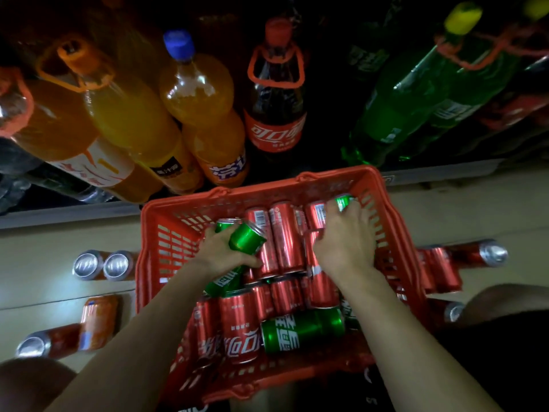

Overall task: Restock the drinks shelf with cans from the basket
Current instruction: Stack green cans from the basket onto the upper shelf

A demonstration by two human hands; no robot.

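Note:
A red plastic basket (166, 242) sits on the floor in front of the drinks shelf (59, 215), filled with several red cola cans (286, 236) and a few green cans. My left hand (221, 251) grips a green can (246, 239) lifted slightly above the pile, with another green can (224, 226) just behind it. My right hand (346, 239) reaches into the far right corner and closes round a green can (343, 202). One more green can (303, 330) lies on its side near the front of the basket.
Large orange (130, 114), cola (274, 108) and green (398, 108) soda bottles fill the dark low shelf. Loose cans lie on the tiled floor left (102, 264) and right (475, 254) of the basket. My knees show at both lower corners.

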